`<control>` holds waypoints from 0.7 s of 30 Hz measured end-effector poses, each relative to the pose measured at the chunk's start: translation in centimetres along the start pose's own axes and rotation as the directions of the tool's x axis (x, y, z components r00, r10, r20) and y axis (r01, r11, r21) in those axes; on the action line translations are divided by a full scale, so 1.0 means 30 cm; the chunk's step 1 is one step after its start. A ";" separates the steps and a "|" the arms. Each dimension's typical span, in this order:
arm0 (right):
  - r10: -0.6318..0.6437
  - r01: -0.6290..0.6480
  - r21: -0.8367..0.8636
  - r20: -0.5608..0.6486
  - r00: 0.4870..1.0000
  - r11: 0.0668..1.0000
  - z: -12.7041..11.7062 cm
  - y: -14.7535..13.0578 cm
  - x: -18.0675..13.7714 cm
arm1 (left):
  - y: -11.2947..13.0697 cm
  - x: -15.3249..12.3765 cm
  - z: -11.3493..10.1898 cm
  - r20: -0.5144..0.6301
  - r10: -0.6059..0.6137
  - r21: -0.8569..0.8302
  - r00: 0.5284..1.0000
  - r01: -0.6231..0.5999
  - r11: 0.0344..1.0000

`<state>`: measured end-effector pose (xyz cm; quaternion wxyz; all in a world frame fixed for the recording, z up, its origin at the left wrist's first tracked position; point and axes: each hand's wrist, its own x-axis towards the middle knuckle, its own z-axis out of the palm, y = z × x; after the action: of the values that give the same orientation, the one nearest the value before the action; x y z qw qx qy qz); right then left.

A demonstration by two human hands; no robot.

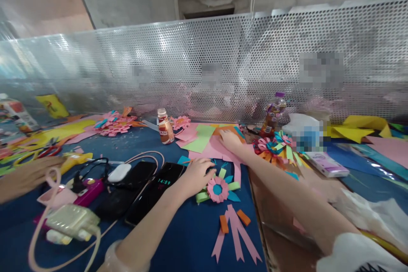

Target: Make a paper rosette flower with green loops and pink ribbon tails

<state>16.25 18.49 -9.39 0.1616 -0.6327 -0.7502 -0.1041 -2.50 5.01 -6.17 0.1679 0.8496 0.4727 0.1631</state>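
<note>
Flower (218,189) on blue table (188,242), just beside left hand (199,173).
Left fingers half curled at its far-left edge, right hand (232,140) farther off with fingers extended over orange paper (218,128); cannot tell any hold in either. Nearer, pink strips (236,233) and orange tabs (224,224), apart from it. Apparently mid-assembly, reaching among sheets; to lift one, would call for pinching a single layer.

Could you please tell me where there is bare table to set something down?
Bare blue table shows between the left forearm and the pink strips, and left of the bottle. It is crowded around the phones and charger.
</note>
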 end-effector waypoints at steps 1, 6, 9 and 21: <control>0.008 -0.008 0.001 -0.015 1.000 1.000 0.002 -0.001 0.000 | 0.001 -0.001 -0.001 0.001 0.001 0.006 1.000 -0.001 1.000; 0.178 -0.178 -0.014 -0.052 0.983 0.984 0.026 0.024 0.007 | 0.003 -0.005 -0.007 -0.002 0.018 0.039 1.000 -0.018 0.999; 0.210 -0.210 -0.018 -0.039 0.977 0.977 0.039 0.046 0.012 | 0.004 -0.009 -0.009 -0.004 0.025 0.060 1.000 -0.025 0.998; 0.115 -0.129 -0.090 -0.147 0.982 0.987 0.045 0.061 -0.001 | -0.015 -0.019 0.011 0.003 0.087 0.121 0.996 -0.087 0.989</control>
<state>17.89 19.27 -10.73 0.1889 -0.6759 -0.6904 -0.1758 -2.97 4.70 -6.71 0.1084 0.8777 0.4445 0.1425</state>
